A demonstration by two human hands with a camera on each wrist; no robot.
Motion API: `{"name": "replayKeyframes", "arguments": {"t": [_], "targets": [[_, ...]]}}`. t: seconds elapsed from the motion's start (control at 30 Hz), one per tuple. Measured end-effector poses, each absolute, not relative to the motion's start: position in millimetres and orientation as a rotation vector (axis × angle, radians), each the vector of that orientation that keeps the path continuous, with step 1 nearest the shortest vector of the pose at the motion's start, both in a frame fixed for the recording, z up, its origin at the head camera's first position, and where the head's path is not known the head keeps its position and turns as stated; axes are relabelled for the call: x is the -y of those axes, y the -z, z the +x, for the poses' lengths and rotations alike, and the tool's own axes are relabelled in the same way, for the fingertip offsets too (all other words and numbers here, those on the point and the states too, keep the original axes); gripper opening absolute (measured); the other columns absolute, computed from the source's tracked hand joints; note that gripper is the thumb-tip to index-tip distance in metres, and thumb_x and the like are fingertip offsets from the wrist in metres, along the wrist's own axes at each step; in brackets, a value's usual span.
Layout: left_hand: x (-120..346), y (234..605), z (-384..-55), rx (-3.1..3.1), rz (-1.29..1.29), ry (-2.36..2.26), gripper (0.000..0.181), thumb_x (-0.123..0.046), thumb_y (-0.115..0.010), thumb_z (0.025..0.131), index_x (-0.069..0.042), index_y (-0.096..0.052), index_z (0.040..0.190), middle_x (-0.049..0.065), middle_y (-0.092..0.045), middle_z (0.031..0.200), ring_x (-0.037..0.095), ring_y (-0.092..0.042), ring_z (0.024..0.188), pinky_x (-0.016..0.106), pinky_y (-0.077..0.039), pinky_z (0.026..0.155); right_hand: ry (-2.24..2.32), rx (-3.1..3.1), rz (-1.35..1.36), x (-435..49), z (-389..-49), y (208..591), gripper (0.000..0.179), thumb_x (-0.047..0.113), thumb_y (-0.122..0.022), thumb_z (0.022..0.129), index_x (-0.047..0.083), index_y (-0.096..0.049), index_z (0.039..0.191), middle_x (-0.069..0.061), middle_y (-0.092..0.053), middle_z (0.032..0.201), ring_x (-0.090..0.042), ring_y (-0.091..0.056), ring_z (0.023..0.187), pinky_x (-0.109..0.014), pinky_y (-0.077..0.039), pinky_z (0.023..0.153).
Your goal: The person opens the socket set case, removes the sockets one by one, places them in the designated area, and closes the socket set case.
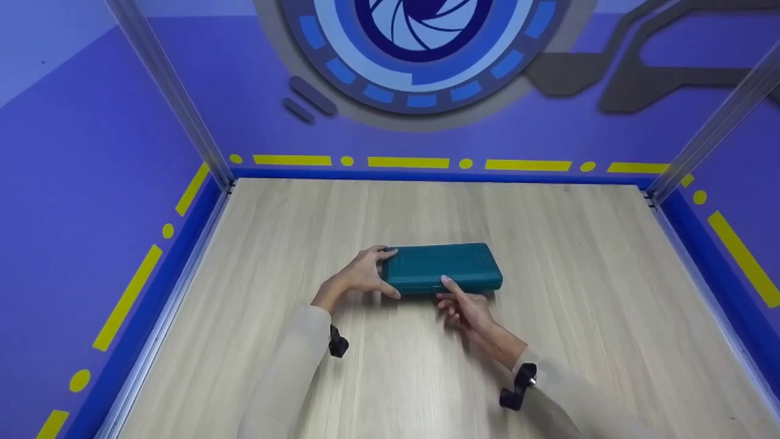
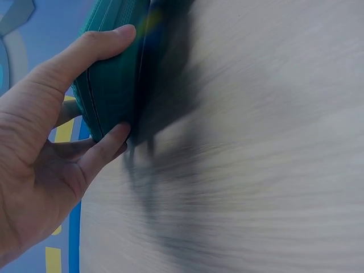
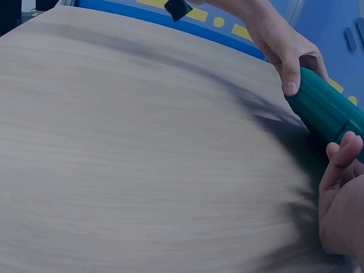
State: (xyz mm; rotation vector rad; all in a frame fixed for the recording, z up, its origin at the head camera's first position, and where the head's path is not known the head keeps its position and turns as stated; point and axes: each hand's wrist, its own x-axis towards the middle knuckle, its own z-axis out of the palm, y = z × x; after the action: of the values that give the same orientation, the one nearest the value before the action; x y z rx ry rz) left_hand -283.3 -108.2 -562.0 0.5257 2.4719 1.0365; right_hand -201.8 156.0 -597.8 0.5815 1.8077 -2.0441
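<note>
A teal-green rectangular hard case (image 1: pixel 443 267) with rounded corners is closed, its front side facing the person. My left hand (image 1: pixel 364 270) grips its left end, thumb on the near edge and fingers at the far edge. The left wrist view has the left hand (image 2: pixel 62 125) spread around the end of the case (image 2: pixel 114 74), with a seam along its side. At the front edge, my right hand (image 1: pixel 469 308) has its thumb on the small latch tab and fingers just below. In the right wrist view, the right fingertips (image 3: pixel 348 141) meet the case (image 3: pixel 324 105) near that tab.
A light wood-grain table (image 1: pixel 292 231) lies under the case, which casts a shadow on it. Blue-purple panels (image 1: pixel 103 183) with yellow dashes stand around its left, back and right. Metal posts (image 1: pixel 177 91) rise at the back corners. Black wrist cameras (image 1: pixel 518 387) sit on both sleeves.
</note>
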Motion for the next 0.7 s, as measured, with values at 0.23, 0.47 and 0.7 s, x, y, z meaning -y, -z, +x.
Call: {"name": "replayKeyframes", "arguments": {"t": [0.23, 0.47, 0.7], "targets": [[107, 564, -283, -2.505, 0.543, -1.0, 0.105, -0.032, -0.095, 0.07, -0.014, -0.039, 0.158, 0.02, -0.024, 0.168, 0.042, -0.026, 0.154, 0.055, -0.034, 0.121, 2.108, -1.836, 0.623, -150, -197, 593, 0.054, 0.052, -0.076, 0.089, -0.002, -0.077, 0.09, 0.0, -0.068, 0.065, -0.007, -0.051, 0.051, -0.017, -0.04, 0.05], [105, 568, -280, -2.576, 0.589, -0.894, 0.107, -0.033, -0.095, 0.07, -0.013, -0.038, 0.159, 0.02, -0.023, 0.168, 0.043, -0.028, 0.154, 0.054, -0.035, 0.121, 1.872, -1.809, 0.448, -166, -189, 590, 0.058, 0.055, -0.075, 0.089, 0.0, -0.075, 0.106, 0.0, -0.074, 0.081, -0.005, -0.058, 0.061, -0.017, -0.046, 0.055], [108, 573, -273, -2.636, 0.718, -0.821, 0.11, -0.031, -0.097, 0.068, -0.01, -0.037, 0.158, 0.024, -0.021, 0.168, 0.044, -0.033, 0.151, 0.05, -0.039, 0.118, 1.574, -1.849, 0.01, -209, -192, 576, 0.056, 0.042, -0.068, 0.098, -0.005, -0.066, 0.129, -0.014, -0.076, 0.11, -0.014, -0.073, 0.086, -0.028, -0.061, 0.072]]}}
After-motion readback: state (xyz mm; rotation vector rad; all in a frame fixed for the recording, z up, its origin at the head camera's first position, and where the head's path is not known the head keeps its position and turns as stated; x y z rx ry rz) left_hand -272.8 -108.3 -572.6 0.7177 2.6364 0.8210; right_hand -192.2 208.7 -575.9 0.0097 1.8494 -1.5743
